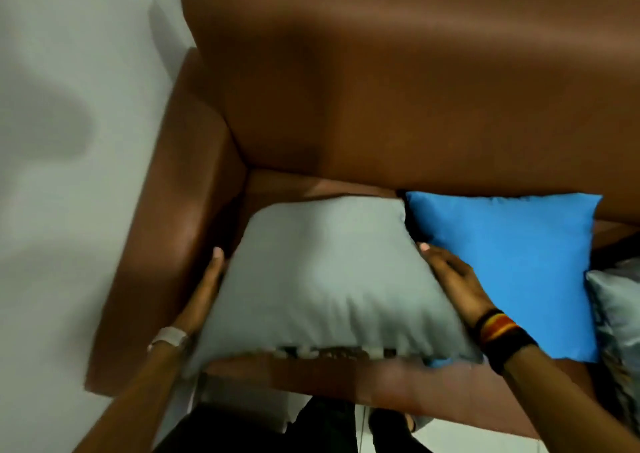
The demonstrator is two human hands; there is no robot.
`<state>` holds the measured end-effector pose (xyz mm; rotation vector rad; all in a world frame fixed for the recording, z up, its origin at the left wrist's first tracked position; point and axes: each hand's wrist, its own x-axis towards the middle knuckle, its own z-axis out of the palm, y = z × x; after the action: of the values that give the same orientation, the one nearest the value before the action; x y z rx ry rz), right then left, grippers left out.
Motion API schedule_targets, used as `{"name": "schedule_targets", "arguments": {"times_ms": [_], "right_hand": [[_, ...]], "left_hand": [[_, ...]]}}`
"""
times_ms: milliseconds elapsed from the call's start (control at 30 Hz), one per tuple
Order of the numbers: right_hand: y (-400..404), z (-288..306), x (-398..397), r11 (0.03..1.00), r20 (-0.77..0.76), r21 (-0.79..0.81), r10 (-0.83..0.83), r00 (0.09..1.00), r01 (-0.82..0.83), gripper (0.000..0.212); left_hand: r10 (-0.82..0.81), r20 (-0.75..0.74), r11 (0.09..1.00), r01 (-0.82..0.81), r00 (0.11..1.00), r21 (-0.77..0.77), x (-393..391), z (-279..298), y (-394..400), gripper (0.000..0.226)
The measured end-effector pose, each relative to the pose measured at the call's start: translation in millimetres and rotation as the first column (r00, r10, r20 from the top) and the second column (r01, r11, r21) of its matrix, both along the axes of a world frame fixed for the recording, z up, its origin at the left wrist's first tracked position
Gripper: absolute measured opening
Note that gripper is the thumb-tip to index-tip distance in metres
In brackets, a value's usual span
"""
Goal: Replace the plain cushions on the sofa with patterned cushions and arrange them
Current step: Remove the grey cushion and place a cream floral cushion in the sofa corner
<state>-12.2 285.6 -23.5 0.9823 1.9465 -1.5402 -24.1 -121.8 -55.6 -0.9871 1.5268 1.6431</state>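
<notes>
A plain grey cushion (322, 276) lies over the left end of the brown sofa's seat (346, 380). My left hand (204, 293) presses flat against its left side and my right hand (453, 279) against its right side, so both hold it between them. A dark patterned strip shows under its near edge. A plain blue cushion (512, 269) leans against the sofa back just to the right, partly under my right hand. At the far right edge a shiny silver-grey cushion (616, 310) is cut off by the frame.
The sofa's backrest (415, 88) rises behind the cushions and its left armrest (166, 244) stands close beside my left hand. A pale wall (69, 140) lies to the left. My dark trousers and light floor show below the seat edge.
</notes>
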Motion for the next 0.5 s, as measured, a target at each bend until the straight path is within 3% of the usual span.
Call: {"name": "schedule_targets", "arguments": {"times_ms": [133,200,300,400,500], "right_hand": [[-7,18,-25,0.945,0.036,-0.257,-0.199,0.979,0.202,0.036],[-28,26,-47,0.937,0.012,-0.279,-0.217,0.976,0.211,0.040],[-46,17,-91,0.971,-0.019,-0.088,-0.224,0.974,0.222,0.062],[-52,10,-119,0.993,-0.051,0.105,-0.057,0.997,0.062,0.063],[-43,3,-117,0.996,-0.094,0.070,0.053,0.994,-0.046,0.061]], "left_hand": [[0.037,-0.201,0.979,-0.076,0.979,-0.188,-52,19,-10,0.053],[0.005,-0.271,0.976,-0.064,0.963,-0.210,-83,28,10,0.078],[-0.012,-0.315,0.974,-0.060,0.949,-0.217,-122,35,44,0.114],[-0.136,-0.344,0.965,0.045,0.929,-0.259,-139,32,75,0.112],[-0.116,-0.336,0.913,-0.032,0.935,-0.406,-124,29,103,0.107]]}}
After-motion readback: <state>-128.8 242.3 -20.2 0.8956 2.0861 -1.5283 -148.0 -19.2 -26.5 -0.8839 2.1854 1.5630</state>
